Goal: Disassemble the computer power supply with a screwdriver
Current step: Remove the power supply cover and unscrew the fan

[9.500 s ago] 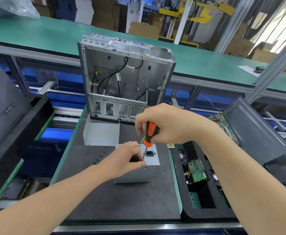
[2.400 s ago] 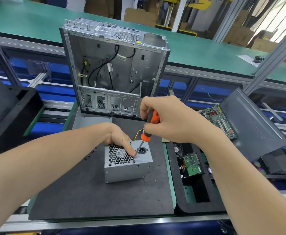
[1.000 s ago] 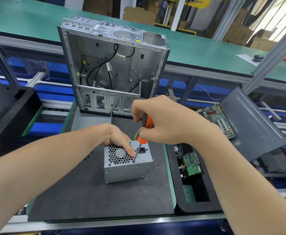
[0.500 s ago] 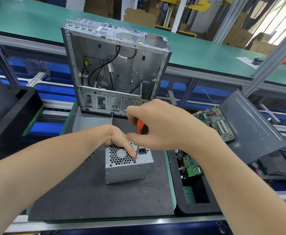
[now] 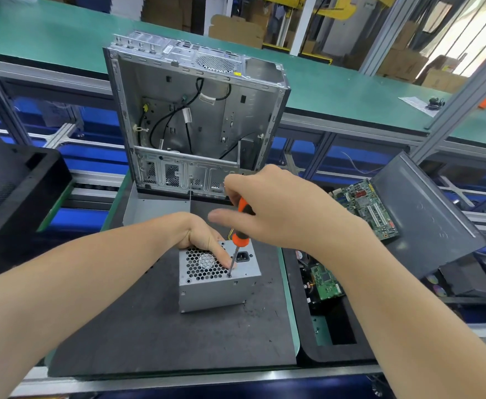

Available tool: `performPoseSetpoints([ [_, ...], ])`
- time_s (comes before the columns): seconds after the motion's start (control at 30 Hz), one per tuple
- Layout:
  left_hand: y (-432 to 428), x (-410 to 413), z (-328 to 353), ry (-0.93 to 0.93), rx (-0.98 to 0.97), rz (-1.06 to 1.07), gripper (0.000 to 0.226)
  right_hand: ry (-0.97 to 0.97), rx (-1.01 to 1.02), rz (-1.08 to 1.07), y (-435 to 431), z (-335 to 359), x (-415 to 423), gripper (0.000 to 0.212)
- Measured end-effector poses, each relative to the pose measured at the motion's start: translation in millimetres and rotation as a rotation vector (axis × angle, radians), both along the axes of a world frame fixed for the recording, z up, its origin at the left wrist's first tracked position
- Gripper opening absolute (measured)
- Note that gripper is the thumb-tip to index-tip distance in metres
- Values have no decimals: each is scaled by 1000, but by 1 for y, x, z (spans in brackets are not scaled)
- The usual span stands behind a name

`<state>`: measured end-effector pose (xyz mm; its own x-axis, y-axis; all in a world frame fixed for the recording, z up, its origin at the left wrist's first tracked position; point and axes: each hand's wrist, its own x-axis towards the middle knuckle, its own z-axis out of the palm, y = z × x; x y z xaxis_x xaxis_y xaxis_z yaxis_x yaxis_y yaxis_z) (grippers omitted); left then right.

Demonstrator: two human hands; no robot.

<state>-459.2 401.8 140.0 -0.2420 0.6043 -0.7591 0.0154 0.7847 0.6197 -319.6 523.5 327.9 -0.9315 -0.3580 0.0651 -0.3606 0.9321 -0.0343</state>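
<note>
While fingers of the right hand [image 5: 282, 214] clasp the screwdriver [image 5: 240, 239], tip in a screw [image 5: 229, 275] atop the PSU [image 5: 218, 292], the left hand [image 5: 204, 240] grips the PSU's far edge on the mat [image 5: 149, 326]. Best approach: shaft straight, firm downward pressure, PSU held steady.

The bare left forearm reaches in from the lower left. The left hand [image 5: 200, 237] holds the power supply [image 5: 216, 292], fingers curled over its far edge, thumb stretched along its top. The right arm angles in from the lower right; the right hand [image 5: 279, 208] grips the screwdriver [image 5: 240, 239] from above, one finger blurred.
</note>
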Motion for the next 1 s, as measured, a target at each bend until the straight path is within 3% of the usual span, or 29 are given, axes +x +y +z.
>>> performPoseSetpoints([
  [0.03,0,0,0,2,7,-2,86,9,16,-6,-1,-1,-1,40],
  [0.13,0,0,2,4,-58,0,71,-102,-98,122,2,4,-1,13],
  [0.23,0,-1,2,-70,-76,-11,50,-236,-143,194,9,14,2,31],
  [0.37,-2,0,1,12,-7,-16,77,-126,-131,98,7,7,4,20],
  [0.5,-5,-3,2,58,55,-62,67,-87,-97,57,8,4,0,19],
  [0.6,-6,-2,5,91,90,-141,102,-129,-127,85,11,7,1,11],
  [0.8,1,4,13,164,52,-213,128,-115,-156,88,11,4,4,14],
  [1.0,-5,7,15,172,103,-192,120,-89,-194,82,11,2,6,11],
])
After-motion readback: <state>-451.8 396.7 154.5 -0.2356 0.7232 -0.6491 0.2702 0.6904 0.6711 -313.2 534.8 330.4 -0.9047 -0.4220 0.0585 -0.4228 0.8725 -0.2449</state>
